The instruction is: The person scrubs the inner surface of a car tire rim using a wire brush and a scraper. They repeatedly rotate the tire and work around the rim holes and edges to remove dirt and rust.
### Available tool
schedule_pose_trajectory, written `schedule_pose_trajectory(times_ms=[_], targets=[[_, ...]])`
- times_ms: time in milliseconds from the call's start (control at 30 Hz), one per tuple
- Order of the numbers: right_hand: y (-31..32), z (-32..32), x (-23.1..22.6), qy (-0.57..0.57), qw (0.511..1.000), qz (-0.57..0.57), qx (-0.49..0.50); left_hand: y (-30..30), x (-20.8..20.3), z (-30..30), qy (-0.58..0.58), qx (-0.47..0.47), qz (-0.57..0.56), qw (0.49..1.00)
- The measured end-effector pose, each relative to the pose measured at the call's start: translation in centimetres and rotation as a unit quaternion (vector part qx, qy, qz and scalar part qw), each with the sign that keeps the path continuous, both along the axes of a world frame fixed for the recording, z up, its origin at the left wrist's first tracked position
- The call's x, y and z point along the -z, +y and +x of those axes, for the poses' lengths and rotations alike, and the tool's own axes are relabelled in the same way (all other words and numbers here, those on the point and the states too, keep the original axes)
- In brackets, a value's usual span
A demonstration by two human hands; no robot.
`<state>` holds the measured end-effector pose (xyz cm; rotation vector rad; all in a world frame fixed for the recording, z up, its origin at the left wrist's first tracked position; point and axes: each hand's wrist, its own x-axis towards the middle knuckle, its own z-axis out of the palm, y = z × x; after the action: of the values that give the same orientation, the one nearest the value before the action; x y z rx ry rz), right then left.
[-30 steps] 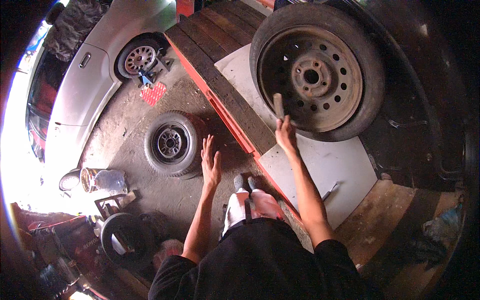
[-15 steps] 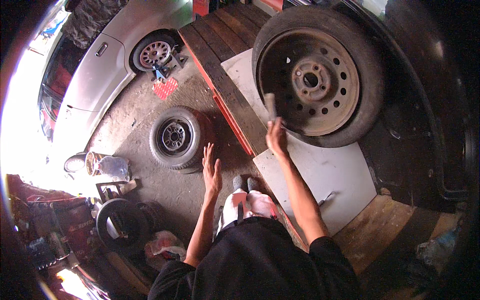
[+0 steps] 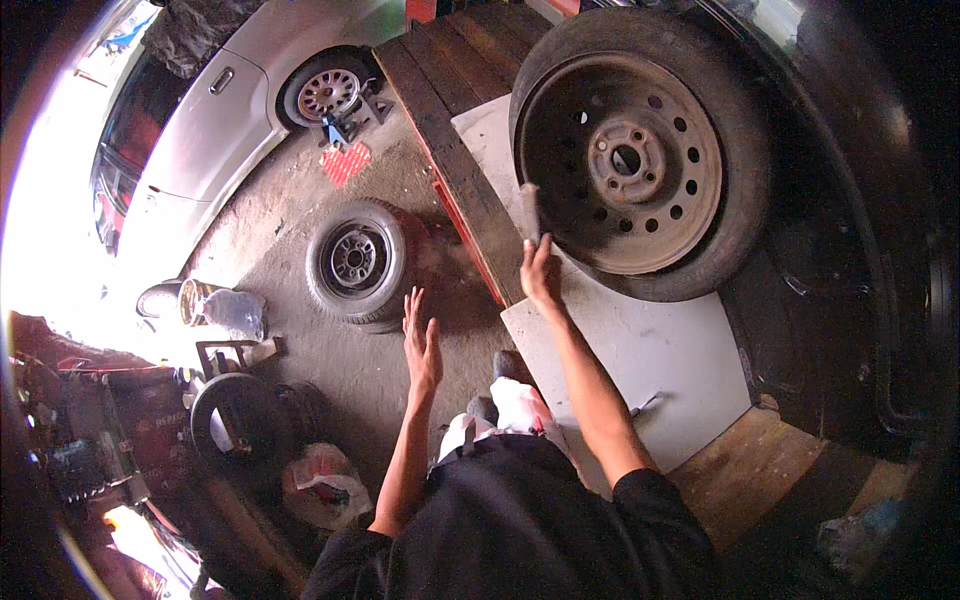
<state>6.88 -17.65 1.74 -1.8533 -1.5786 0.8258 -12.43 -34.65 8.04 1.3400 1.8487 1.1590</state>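
Observation:
My right hand [image 3: 541, 272] grips a short, greyish-brown stick-like tool [image 3: 531, 212], its upper end pointing away from me; motion blur hides its exact kind. Just to the right of that tool stands a large wheel [image 3: 668, 182], a rusty steel rim with a worn tyre, on a white board [image 3: 690, 345] laid over the wooden bench. My left hand [image 3: 423, 345] is raised over the floor, fingers stretched out, with nothing in it. Beyond it lies a smaller wheel [image 3: 357, 262] with a black rim.
The wooden bench [image 3: 440, 75] has a red side edge. A thin dark tool [image 3: 648, 404] lies on the board. A silver car [image 3: 215, 140] stands at far left, a jack stand [image 3: 372, 107] near its wheel. Loose tyres [image 3: 238, 428] and a plastic bag [image 3: 325, 485] are at lower left.
My right hand and its tool have shifted slightly left, away from the large wheel's rim. My feet have moved apart, one ahead of the other. The view has turned a little; my left hand stays open.

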Motion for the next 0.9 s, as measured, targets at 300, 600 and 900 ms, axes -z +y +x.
schedule_pose_trajectory(times_ms=[300, 600, 900], targets=[[-0.7, 0.5, -1.4, 0.114, 0.993, -0.023, 0.000, -0.1, 0.2, 0.4, 0.001, -0.008, -0.014, 1.000], [-3.6, 3.5, -1.4, 0.072, 0.997, -0.031, 0.004, -0.2, 0.9, 0.4, -0.004, -0.025, -0.012, 1.000], [4.1, 0.5, -2.9, 0.246, 0.959, -0.096, 0.105, 0.1, -0.6, 0.3, -0.008, -0.017, -0.031, 0.999]])
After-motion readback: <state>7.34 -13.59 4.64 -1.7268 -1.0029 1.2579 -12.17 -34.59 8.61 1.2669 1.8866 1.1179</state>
